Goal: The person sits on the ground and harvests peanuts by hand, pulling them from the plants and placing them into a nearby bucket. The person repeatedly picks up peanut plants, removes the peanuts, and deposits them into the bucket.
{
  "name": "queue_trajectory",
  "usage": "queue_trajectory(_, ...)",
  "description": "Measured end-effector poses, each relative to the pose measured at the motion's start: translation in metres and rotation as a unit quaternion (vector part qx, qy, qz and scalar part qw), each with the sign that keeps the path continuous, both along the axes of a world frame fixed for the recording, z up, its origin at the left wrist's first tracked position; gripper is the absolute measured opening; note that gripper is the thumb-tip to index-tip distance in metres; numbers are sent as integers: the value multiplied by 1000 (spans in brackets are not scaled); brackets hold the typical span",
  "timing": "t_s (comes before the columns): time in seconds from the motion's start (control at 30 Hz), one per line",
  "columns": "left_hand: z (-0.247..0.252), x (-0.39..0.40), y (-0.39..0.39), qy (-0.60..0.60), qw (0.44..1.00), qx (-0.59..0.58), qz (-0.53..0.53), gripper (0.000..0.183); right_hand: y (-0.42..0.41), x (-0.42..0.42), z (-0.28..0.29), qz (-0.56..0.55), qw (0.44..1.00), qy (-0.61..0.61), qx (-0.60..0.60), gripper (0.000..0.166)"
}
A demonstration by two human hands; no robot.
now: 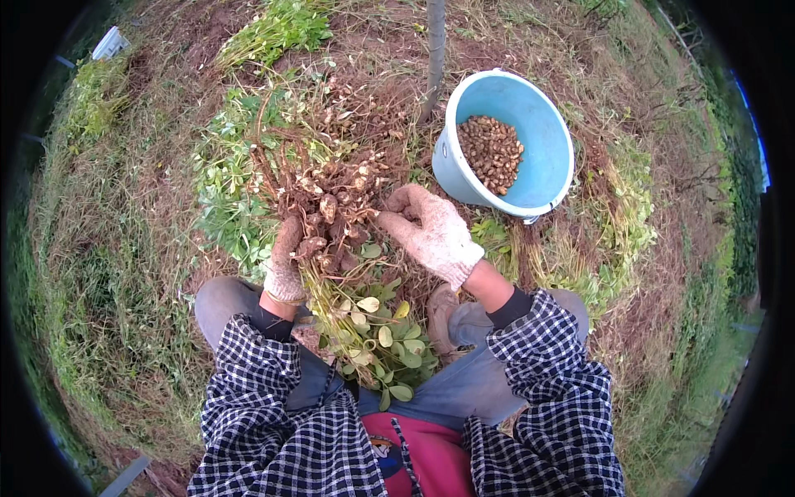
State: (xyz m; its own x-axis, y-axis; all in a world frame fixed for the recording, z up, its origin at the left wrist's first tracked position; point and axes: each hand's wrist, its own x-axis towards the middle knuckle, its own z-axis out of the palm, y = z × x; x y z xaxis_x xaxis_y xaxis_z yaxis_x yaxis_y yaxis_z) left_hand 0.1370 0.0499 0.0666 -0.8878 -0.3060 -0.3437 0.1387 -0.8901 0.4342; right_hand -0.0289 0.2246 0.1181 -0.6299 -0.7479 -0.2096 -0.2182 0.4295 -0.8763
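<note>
In a soiled knit work glove, my left hand [286,261] grips a pulled peanut plant [338,273] just below its roots. Its soil-covered pods and roots [329,208] point away from me, while the leafy tops [391,341] hang between my legs. My right hand [435,236], gloved as well, is at the right edge of the root cluster with thumb and fingers bent. Its fingertips meet thin roots there; whether they pinch a pod is unclear. Beyond it to the right stands a light blue bucket [549,155], partly filled with loose peanuts [490,152].
A thin tree trunk [435,56] rises left of the bucket. Uprooted peanut plants lie in a green heap [233,186] at left, another pile [273,34] farther off and more [615,230] at right. A white container [110,43] sits far left.
</note>
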Motion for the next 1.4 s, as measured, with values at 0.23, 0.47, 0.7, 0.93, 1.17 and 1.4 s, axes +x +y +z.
queue_trajectory(0.23,-3,6,1,59,994,-11,-88,60,-2,-9,-4,-21,994,-101,-34,30)
queue_trajectory(0.47,-15,12,1,50,989,-74,-122,59,-4,0,27,72,945,-315,52,40)
queue_trajectory(0.7,-2,-6,13,11,998,14,-57,54,-6,0,24,103,957,-271,29,35)
queue_trajectory(0.93,-9,10,13,14,996,89,10,55,-1,5,35,164,891,-424,-21,29)
queue_trajectory(1.17,14,2,23,36,999,-25,-18,53,4,9,15,83,941,-329,-16,41)
queue_trajectory(1.4,6,-6,11,62,997,-5,-38,53,-1,5,32,180,984,-16,12,42)
